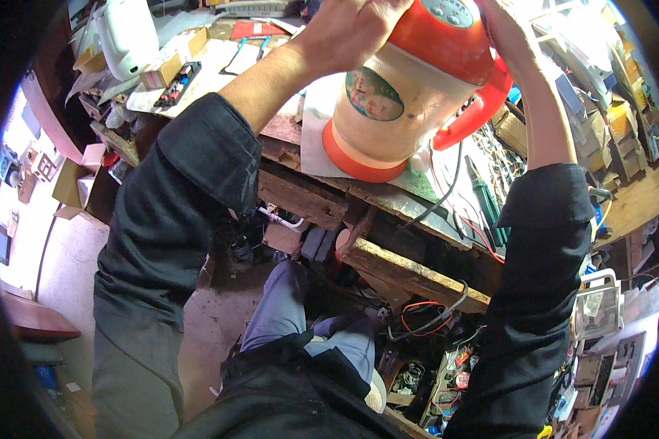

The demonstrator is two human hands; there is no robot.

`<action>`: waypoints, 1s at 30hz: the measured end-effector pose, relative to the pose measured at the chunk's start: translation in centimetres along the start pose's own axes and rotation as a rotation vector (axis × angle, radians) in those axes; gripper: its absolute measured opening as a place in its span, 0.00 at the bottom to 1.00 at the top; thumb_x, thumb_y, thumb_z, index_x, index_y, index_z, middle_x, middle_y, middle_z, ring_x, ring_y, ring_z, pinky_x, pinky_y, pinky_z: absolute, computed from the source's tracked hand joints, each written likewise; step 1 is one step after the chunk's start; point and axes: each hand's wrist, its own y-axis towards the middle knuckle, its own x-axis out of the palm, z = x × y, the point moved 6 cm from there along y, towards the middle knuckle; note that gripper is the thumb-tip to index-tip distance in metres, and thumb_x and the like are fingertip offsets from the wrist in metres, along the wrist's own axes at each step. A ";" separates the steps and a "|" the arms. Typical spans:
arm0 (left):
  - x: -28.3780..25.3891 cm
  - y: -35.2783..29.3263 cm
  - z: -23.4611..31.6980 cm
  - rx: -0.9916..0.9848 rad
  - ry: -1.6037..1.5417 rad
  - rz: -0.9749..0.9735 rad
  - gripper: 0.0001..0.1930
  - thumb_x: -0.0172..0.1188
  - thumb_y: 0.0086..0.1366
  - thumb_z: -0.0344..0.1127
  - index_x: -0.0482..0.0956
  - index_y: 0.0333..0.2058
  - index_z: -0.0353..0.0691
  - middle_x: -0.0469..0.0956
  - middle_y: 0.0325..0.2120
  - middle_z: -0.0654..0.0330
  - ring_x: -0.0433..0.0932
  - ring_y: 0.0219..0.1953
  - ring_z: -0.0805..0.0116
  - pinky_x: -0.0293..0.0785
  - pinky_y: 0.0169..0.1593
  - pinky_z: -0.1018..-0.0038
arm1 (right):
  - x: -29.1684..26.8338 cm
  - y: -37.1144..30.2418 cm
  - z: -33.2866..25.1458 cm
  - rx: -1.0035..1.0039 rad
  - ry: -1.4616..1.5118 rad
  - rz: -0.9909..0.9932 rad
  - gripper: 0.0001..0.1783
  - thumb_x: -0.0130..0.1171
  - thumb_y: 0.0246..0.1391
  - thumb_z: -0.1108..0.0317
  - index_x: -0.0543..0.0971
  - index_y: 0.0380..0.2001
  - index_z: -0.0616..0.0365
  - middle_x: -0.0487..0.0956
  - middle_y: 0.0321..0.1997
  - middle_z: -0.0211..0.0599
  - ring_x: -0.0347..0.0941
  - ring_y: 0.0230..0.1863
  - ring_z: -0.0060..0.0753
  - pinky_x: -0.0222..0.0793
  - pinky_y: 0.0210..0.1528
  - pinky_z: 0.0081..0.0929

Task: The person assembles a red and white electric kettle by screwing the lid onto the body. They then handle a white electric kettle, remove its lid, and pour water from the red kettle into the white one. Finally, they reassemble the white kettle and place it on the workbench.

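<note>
A jug-shaped soymilk maker (417,110) stands near the front edge of the workbench, with a cream body, an orange base and an orange handle on its right. Its orange lid (447,44) carries a round grey button panel on top. My left hand (355,33) grips the lid from the left, fingers curled and partly cut off by the upper edge. Against the lid's right side, above the handle, rests my right hand (507,36); its fingertips are hidden. Under the soymilk maker lies a pale sheet (315,121).
Green-handled pliers (483,194) and thin wires lie right of the soymilk maker. Blue-handled pliers (249,51), a cardboard box (172,62) and a white appliance (127,36) are at left. Below the bench, an open drawer (417,271) juts out above cluttered parts.
</note>
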 end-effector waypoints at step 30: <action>0.1 0.0 0.0 0.078 0.024 0.005 0.37 0.32 0.78 0.55 0.55 0.68 0.24 0.59 0.68 0.32 0.56 0.73 0.41 0.50 0.74 0.57 | 0.0 0.6 0.6 0.012 0.069 -0.010 0.22 0.52 0.69 0.45 0.77 0.24 0.44 0.65 0.18 0.16 0.56 0.20 0.15 0.50 0.23 0.20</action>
